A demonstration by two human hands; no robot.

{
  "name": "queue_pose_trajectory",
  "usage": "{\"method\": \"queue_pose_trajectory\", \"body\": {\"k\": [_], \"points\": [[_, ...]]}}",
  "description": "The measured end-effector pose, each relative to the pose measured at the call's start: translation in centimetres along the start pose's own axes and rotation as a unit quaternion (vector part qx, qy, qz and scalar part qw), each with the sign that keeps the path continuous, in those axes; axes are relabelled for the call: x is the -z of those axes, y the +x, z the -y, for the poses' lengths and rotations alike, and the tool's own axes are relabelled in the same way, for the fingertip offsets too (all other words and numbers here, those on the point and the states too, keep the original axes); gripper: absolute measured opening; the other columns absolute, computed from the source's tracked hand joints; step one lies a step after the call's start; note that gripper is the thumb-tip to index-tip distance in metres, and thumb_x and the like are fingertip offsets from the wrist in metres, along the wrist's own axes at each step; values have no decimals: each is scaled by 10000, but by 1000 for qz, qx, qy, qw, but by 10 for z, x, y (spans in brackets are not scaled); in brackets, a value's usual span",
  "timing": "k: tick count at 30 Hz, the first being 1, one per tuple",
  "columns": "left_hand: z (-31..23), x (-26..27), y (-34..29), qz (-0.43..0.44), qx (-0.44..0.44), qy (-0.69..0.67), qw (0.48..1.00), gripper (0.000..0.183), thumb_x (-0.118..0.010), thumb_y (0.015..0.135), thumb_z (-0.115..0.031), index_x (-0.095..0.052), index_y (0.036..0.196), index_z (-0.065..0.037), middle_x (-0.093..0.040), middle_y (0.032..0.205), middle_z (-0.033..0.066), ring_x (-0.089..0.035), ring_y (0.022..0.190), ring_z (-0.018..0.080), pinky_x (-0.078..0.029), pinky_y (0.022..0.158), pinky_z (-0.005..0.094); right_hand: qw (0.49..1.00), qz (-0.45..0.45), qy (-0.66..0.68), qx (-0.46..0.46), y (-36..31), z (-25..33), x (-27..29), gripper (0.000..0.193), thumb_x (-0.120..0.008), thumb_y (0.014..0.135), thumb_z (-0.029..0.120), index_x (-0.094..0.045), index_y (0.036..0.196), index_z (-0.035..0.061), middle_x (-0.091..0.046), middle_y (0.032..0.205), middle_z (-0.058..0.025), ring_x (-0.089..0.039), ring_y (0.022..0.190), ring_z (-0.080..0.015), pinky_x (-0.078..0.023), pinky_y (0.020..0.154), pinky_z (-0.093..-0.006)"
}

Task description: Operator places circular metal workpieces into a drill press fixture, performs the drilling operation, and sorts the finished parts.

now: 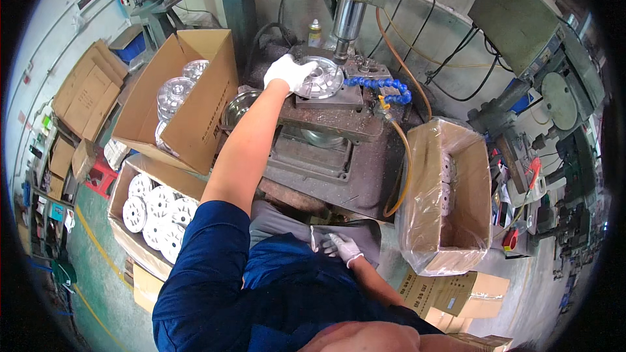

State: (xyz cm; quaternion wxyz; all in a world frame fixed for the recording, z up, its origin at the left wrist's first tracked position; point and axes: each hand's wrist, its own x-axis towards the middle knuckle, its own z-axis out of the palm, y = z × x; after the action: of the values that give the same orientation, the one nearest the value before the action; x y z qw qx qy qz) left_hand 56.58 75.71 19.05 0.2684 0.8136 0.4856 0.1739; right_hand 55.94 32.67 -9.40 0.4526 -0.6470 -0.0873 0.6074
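Note:
My left arm reaches forward, and my left hand [285,73], in a white glove, grips the left edge of a shiny round metal wheel disc [324,79]. The disc is on a grey steel block [334,99] on the drill press table [352,125], just below and beside the spindle [348,23]. Part of its left rim is hidden by the glove. Resting on my lap, my right hand [343,248] is gloved too, with its fingers stretched out and nothing seen in it. A blue jointed coolant hose [378,83] points at the disc from the right.
Two cardboard boxes on the left, a tall one [212,101] and a lower one [120,218], contain several metal discs. A plastic-lined box [417,221] with a few discs stands on the right. A metal bowl [229,117] sits left of the table; a spray can [314,34] stands behind.

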Motion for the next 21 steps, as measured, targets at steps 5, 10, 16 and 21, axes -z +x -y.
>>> {"method": "queue_pose_trajectory", "body": {"k": [5, 10, 16, 21], "points": [[5, -7, 6, -18, -21, -35, 999, 868, -674, 720, -621, -572, 1221, 80, -607, 1218, 246, -589, 1149, 324, -454, 964, 354, 1000, -13, 4, -4, -3, 2, 1, 343, -503, 998, 289, -553, 1206, 21, -687, 946, -125, -662, 743, -196, -545, 636, -313], [3, -4, 4, -17, -25, -15, 999, 861, -656, 734, -633, -574, 1219, 74, -611, 1209, 245, -591, 1142, 327, -454, 964, 358, 1000, -8, 12, 8, -5, 2, 2, 354, -504, 997, 295, -546, 1213, 17, -686, 952, -132, -661, 746, -200, -547, 635, -317], [-3, -2, -11, -84, -11, -41, 996, 742, -582, 799, -632, -604, 1188, -1, -630, 1166, 231, -598, 1115, 349, -459, 955, 386, 999, -6, 33, 17, 0, -6, 7, 362, -523, 989, 300, -546, 1211, 15, -680, 964, -138, -656, 741, -211, -549, 640, -326], [21, 14, -17, -168, -24, -64, 983, 509, -484, 912, -493, -658, 1064, -39, -654, 1120, 187, -599, 1090, 363, -463, 934, 418, 998, -3, 57, 19, -11, -2, 5, 361, -544, 980, 292, -551, 1200, 5, -678, 959, -136, -652, 736, -212, -545, 639, -323]]}}
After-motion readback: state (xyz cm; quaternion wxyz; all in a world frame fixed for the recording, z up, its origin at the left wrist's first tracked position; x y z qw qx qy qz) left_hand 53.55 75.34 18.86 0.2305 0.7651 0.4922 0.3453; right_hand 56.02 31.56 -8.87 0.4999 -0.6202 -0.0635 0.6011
